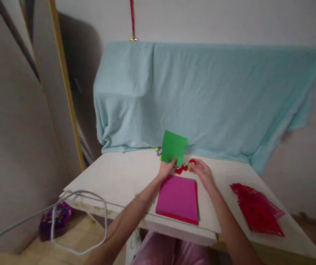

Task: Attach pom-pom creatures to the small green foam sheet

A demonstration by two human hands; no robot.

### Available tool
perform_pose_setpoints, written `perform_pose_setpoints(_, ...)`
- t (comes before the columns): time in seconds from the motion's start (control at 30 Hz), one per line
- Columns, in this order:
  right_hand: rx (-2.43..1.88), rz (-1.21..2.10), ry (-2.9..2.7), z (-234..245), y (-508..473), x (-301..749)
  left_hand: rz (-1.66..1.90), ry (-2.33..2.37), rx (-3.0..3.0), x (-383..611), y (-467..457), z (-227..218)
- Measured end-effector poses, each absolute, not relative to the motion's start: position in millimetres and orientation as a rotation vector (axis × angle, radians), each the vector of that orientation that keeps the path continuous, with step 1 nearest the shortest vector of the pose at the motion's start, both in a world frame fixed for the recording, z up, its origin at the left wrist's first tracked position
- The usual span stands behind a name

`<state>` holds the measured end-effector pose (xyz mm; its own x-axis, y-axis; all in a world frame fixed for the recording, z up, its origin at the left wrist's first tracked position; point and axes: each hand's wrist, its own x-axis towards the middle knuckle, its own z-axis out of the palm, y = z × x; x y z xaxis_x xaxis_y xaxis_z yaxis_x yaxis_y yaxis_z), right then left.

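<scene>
My left hand (pixel 166 168) is closed on a green sheet (pixel 173 146), paper or felt, its thumb across the lower edge. The sheet is held up and tilted above the table. To the right, my right hand (pixel 201 170) has its fingertips pinched at a small red piece (pixel 192 161); whether it is lifted cannot be made out. Small red pieces with eye-like white dots (pixel 184 167) lie between the hands. Tiny green and purple pieces (pixel 158 151) sit left of the green sheet, which partly hides them. A stack of sheets, magenta on top (pixel 177 198), lies just below the hands.
A white table (pixel 119 176) stands before me, with red lacy cut sheets (pixel 257 209) at its right. Pale blue cloth (pixel 202 95) hangs behind it. A white cable (pixel 79 253) loops at the front left. A purple package (pixel 55 221) is on the floor.
</scene>
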<state>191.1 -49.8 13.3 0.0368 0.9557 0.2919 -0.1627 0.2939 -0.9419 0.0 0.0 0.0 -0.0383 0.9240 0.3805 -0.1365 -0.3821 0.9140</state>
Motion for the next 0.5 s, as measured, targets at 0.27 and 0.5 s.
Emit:
perform_pose_setpoints(0.27,-0.887,1.031,-1.204,13.7,-52.4,195.9,1.541,0.974,1.264,0.9,3.6,3.9)
perform_pose_setpoints(0.5,-0.903,1.025,-1.202,17.3,-55.0,194.4,1.528,0.944,1.261,0.3,0.5,4.8)
